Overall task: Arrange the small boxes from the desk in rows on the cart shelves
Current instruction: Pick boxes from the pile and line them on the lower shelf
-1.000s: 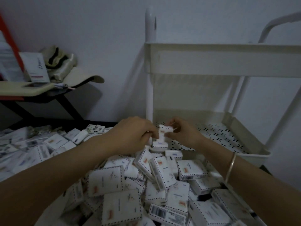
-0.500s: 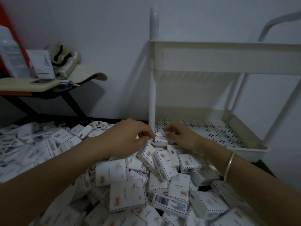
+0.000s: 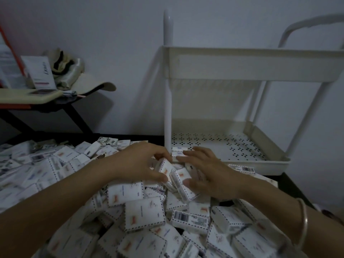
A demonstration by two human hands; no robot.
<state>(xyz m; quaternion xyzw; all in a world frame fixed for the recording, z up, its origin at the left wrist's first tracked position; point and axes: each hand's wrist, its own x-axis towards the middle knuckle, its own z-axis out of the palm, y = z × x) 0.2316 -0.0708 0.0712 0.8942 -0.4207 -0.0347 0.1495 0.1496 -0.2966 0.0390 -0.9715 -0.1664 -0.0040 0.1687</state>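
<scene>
A deep pile of small white boxes (image 3: 143, 213) with dashed borders covers the desk in front of me. My left hand (image 3: 137, 162) curls round an upright box (image 3: 164, 169) at the top of the pile. Beside it my right hand (image 3: 206, 174) holds a neighbouring box (image 3: 181, 178), thumb on its face and fingers spread behind it. Two small boxes (image 3: 177, 152) sit stacked at the near left corner of the white cart's perforated lower shelf (image 3: 232, 146), just beyond my fingertips. The rest of that shelf is bare.
The cart's upper shelf (image 3: 251, 66) hangs above the lower one, with a white post (image 3: 167, 90) at its left corner. A low side table (image 3: 28, 95) at the back left carries a white carton (image 3: 40, 71) and bundled cloth (image 3: 67, 69). A wall stands behind.
Both hands have dropped from the small stack at the shelf corner back onto the pile and now hold two other boxes. The stack stays on the shelf.
</scene>
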